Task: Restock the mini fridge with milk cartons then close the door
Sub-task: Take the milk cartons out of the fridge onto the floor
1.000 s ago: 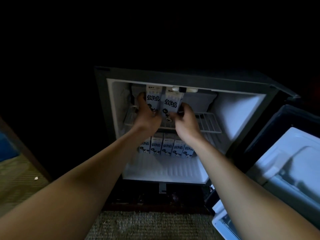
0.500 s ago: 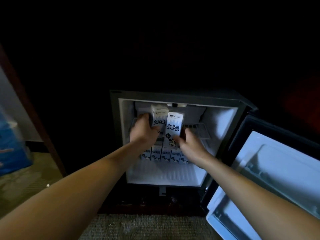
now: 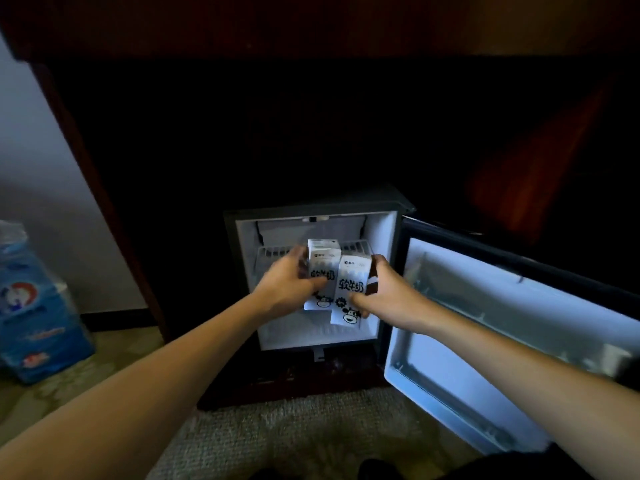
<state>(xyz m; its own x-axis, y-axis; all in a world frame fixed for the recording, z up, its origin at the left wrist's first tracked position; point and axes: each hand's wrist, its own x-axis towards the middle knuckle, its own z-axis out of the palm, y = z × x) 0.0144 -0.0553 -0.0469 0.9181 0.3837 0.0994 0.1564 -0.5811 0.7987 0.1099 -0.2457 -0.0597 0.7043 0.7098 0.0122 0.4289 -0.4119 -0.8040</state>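
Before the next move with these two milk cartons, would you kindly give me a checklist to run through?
1. Left hand grips the left carton with its fingers wrapped round it: ok.
2. Right hand grips the right carton: ok.
3. Both cartons near upright, print facing out: ok.
4. Door swung wide, clear of both arms: ok.
5. Free room on the wire shelf: cannot tell, as the cartons and hands hide most of it.
6. Room on the fridge floor: cannot tell.

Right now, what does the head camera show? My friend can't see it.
The left hand holds one milk carton and the right hand a second carton at the open mini fridge. Its door stands open on the right.
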